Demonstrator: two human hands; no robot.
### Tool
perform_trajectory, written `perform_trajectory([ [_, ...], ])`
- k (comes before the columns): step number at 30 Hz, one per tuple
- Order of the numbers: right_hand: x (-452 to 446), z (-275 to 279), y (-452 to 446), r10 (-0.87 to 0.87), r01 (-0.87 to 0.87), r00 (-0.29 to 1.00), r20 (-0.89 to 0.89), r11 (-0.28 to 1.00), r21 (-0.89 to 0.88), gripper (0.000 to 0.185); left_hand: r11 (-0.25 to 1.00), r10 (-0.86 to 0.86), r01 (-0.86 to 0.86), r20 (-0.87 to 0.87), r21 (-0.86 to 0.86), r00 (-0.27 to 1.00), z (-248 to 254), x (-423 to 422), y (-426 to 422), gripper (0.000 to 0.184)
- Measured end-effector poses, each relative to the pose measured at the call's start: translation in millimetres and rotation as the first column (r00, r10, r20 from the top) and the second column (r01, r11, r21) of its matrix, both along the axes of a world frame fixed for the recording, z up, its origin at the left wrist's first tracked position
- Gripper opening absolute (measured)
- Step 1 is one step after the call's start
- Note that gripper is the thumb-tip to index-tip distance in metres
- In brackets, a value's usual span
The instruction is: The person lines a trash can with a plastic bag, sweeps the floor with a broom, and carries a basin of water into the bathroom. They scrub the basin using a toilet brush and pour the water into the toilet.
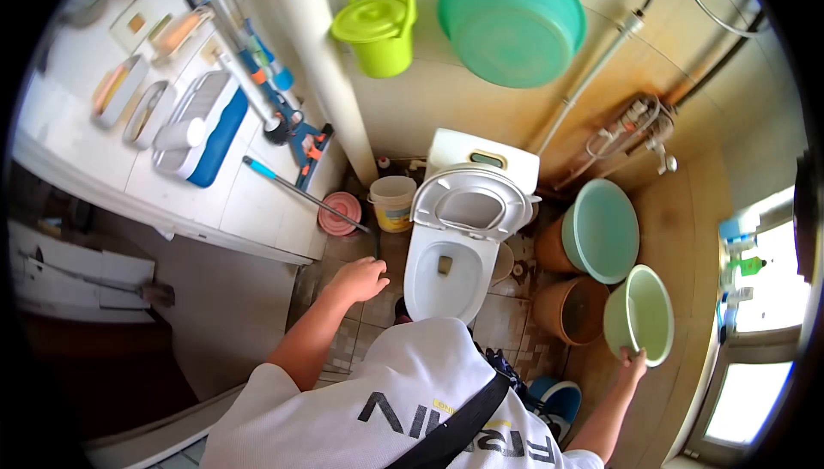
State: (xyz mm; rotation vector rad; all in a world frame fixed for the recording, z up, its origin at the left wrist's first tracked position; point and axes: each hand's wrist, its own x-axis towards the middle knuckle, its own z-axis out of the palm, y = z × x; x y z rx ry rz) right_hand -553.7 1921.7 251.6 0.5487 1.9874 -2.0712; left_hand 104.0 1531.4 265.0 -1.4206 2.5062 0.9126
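Out to the right, my right hand (633, 364) grips the near rim of a light green basin (640, 316), which is tilted beside a brown bucket (570, 310). My left hand (360, 279) is in front of me, left of the toilet bowl (444, 276), with its fingers curled; what it holds, if anything, I cannot make out. A thin dark rod with a blue end (296, 188) slants down from the left wall toward that hand. The toilet seat and lid (475, 201) are raised.
A white bucket (394, 203) and a pink lid (340, 213) are left of the toilet. A teal basin (601, 230) stands at right. A green bucket (375, 31) and large green basin (511, 27) hang on the back wall, beside a white pipe (319, 57).
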Motion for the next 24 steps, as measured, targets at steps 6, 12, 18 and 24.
perform_trajectory([
  [6, 81.2, -22.8, -81.4, 0.31, -0.212, 0.928, 0.208, 0.895, -0.392, 0.045, 0.992, 0.089, -0.106, -0.231, -0.061, 0.969, -7.0, 46.3, -28.7, 0.023],
  [12, 148.1, 18.1, -139.1, 0.418, -0.337, 0.89, 0.184, 0.873, -0.351, 0.045, 0.784, 0.527, -0.621, -0.536, 0.006, 0.66, -7.3, 107.0, -130.8, 0.025],
  [18, 170.6, 50.9, -147.8, 0.452, -0.432, 0.887, 0.1, 0.886, -0.171, 0.036, 0.248, 0.712, -0.963, -0.695, 0.11, 0.104, -31.0, 183.4, -322.3, 0.038],
  [24, 190.1, 82.3, -139.8, 0.45, -0.449, 0.889, 0.085, 0.893, -0.037, 0.029, 0.115, 0.678, -0.98, -0.708, -0.165, 0.199, -2.1, 169.3, -383.4, 0.049],
])
